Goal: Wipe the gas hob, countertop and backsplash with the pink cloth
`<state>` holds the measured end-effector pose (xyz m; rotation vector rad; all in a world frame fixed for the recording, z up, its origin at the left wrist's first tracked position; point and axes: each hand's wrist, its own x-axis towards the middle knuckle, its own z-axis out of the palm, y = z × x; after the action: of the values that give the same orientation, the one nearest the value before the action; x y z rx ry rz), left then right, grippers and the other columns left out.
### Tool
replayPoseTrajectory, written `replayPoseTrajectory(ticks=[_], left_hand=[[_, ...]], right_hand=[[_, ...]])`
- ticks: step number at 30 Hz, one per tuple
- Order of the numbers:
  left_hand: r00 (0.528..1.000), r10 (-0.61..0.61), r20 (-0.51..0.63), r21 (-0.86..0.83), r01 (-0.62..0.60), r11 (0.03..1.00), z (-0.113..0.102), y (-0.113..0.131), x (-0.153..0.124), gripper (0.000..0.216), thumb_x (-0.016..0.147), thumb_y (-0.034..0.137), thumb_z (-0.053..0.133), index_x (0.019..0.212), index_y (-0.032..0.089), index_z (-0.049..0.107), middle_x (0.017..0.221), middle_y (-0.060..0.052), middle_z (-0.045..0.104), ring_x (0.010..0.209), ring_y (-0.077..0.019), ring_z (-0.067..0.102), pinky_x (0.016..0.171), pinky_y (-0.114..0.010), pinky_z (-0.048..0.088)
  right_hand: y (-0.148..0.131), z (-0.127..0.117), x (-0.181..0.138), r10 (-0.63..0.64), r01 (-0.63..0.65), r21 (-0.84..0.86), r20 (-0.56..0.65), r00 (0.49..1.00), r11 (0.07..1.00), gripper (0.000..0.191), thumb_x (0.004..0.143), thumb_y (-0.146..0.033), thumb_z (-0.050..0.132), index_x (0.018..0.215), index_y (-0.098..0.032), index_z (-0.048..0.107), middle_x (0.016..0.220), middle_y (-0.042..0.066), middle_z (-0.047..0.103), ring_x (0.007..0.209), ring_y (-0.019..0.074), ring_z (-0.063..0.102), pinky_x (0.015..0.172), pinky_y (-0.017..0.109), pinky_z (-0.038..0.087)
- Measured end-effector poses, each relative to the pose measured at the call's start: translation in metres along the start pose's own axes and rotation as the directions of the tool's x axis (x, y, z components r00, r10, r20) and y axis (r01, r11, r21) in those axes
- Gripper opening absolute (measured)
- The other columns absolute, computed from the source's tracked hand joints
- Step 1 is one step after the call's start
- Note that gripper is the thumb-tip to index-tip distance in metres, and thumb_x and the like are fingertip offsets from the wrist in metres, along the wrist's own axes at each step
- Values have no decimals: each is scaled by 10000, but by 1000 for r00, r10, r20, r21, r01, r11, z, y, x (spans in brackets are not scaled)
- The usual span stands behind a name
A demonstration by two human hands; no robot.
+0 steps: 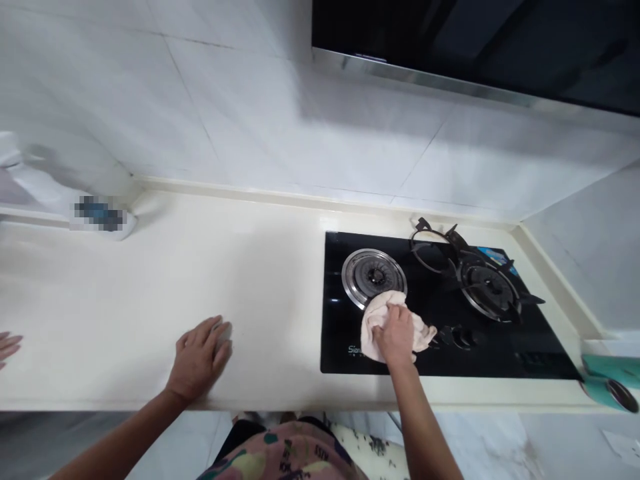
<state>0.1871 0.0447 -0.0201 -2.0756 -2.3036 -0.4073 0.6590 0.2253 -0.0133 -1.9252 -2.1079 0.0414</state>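
My right hand [396,333] is closed on a cream cloth [374,321] and presses it onto the black glass hob [500,350], just in front of the left burner [373,275]. That burner is bare, without a pan support. My left hand [201,355] lies flat on the cream countertop [150,287], fingers stretched out, holding nothing. The right burner [487,285] carries a black pan support, and a second support [434,243] leans behind it. A row of knobs [453,337] sits to the right of the cloth.
A white bottle [60,200] lies at the back left by the tiled wall. Another person's fingertips [9,347] show at the far left edge. A teal can [613,383] sits at the counter's right front corner. A dark extractor hood [475,47] hangs above.
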Motion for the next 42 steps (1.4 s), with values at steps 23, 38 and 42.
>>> replayPoseTrajectory(ticks=[23,38,42], left_hand=[[1000,9,-23,-43,-10,999,-3,4,-9,371,1062,377,504,1364,241,672,1483,-139,676,1398,-304,590,1132,-501,420],[1000,-9,-12,-84,8,996,-7,8,-10,373,1052,367,530,1371,254,687,1483,-136,679,1398,-318,594,1124,-532,451],[999,12,-47,-65,-15,998,-3,4,-10,370,1058,374,520,1359,245,692,1471,-136,688,1376,-316,608,1102,-524,459]], right_hand=[[-142,34,181,178,-196,64,217,960,979,613,953,-412,683,1393,-18,518,1396,337,529,1263,403,586,1067,496,464],[-144,47,160,49,-54,65,84,995,996,610,942,-334,576,1478,-60,477,1486,327,498,1366,447,491,1152,585,381],[-145,39,98,-84,77,90,76,994,993,613,900,-287,613,1472,-96,504,1530,277,511,1369,401,510,1152,516,408]])
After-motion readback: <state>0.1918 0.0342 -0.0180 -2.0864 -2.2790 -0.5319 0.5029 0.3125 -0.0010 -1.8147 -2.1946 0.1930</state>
